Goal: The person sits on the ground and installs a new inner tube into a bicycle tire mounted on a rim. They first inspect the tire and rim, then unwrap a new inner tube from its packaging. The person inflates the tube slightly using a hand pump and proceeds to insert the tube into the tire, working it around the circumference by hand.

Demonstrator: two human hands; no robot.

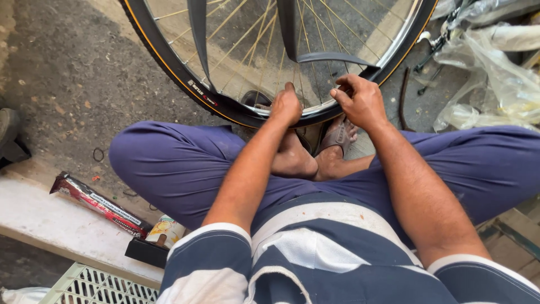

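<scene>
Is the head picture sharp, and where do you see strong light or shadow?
In the head view, the left hand, the right hand and the bicycle wheel look sharp; sunlight falls bright between the spokes, glare whitens the plastic bags, and the ground at left lies in soft shade.

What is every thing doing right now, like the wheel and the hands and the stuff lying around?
Bicycle wheel: upright on the ground, tyre on the rim.
Inner tube: loose, hanging out across the spokes.
Left hand: pressing on the tyre at the rim.
Right hand: fingers curled, gripping at the rim.
Long red box: lying flat on the ledge.
Plastic bags: crumpled on the ground.
</scene>
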